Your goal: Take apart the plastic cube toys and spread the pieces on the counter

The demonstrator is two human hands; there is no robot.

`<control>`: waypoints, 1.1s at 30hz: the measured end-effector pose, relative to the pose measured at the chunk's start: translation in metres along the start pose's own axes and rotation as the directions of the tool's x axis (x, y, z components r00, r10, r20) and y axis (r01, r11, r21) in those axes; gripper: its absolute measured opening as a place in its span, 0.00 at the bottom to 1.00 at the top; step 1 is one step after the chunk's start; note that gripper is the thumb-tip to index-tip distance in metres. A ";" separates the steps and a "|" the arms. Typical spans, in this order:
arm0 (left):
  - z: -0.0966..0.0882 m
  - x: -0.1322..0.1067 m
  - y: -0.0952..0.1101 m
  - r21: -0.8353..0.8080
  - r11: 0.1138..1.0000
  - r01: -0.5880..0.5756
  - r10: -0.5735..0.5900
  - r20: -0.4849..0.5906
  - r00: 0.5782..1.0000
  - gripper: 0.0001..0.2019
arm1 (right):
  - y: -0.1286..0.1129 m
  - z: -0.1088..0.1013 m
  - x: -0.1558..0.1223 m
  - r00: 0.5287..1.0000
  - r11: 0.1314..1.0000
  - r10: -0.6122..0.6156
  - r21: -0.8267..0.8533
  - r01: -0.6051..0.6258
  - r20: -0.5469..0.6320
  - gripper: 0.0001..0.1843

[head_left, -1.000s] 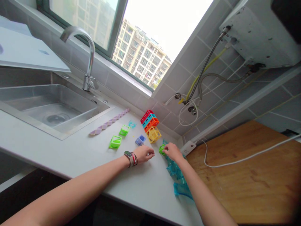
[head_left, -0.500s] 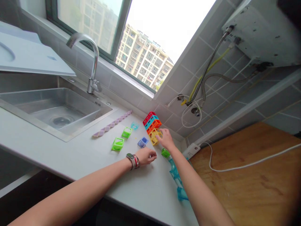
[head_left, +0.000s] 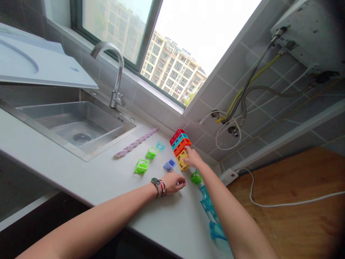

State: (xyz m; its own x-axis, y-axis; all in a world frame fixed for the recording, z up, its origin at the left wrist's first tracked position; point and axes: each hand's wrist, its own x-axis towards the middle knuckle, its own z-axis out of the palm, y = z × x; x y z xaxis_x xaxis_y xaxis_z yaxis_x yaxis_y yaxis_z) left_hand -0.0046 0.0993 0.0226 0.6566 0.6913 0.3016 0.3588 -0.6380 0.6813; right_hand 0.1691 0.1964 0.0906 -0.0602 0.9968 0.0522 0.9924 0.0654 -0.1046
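Sitting at 9 o'clock, the steel sink [head_left: 54, 118] holds just its drain. Two green frame cubes [head_left: 142, 166] lie on the white worktop [head_left: 94, 176]. The left hand [head_left: 175, 181] rests curled shut at 6 o'clock of the stack [head_left: 180, 142], which is made of red, blue, orange and yellow open-frame cubes and is tilted. The right hand [head_left: 193, 159] touches the yellow cube [head_left: 182, 160]; I cannot tell whether it grips. A green cube [head_left: 196, 177] sits between the hands.

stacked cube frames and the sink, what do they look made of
Stacked cube frames: likely moulded plastic, going by the bright solid colours, slight gloss and open lattice sides; the right hand touches the yellow frame at the bottom. Sink: apparently stainless steel with a brushed finish, going by the grey metallic sheen and soft reflections on its walls.
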 end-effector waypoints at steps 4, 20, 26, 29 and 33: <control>0.001 0.001 -0.002 -0.009 1.000 -0.005 0.005 -0.009 1.000 0.10 | 0.000 -0.004 -0.002 1.000 1.000 0.012 0.023 -0.012 0.025 0.39; 0.015 0.008 -0.011 -0.359 0.932 0.045 -0.098 -0.132 0.986 0.10 | -0.002 0.021 -0.198 0.821 0.471 0.478 0.880 0.060 -0.312 0.41; 0.010 0.001 0.000 -0.522 0.852 0.042 -0.114 -0.107 0.988 0.22 | -0.030 0.100 -0.260 0.656 0.337 0.684 0.936 0.105 -0.320 0.43; 0.007 -0.007 0.005 -0.523 0.852 0.016 -0.108 -0.147 0.983 0.23 | -0.037 0.102 -0.260 0.602 0.281 0.738 0.949 0.140 -0.307 0.39; 0.006 -0.014 0.012 -0.523 0.852 0.024 -0.143 -0.188 0.972 0.23 | -0.042 0.090 -0.258 0.614 0.166 0.757 0.975 0.150 -0.224 0.35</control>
State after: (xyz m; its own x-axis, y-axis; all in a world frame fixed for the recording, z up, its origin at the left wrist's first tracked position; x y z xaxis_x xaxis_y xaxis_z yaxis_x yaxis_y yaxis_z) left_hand -0.0056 0.0800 0.0228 0.4623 0.8267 0.3208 -0.0253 -0.3493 0.9367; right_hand 0.1327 -0.0595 -0.0082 0.7383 0.6514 0.1749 0.0506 0.2051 -0.9774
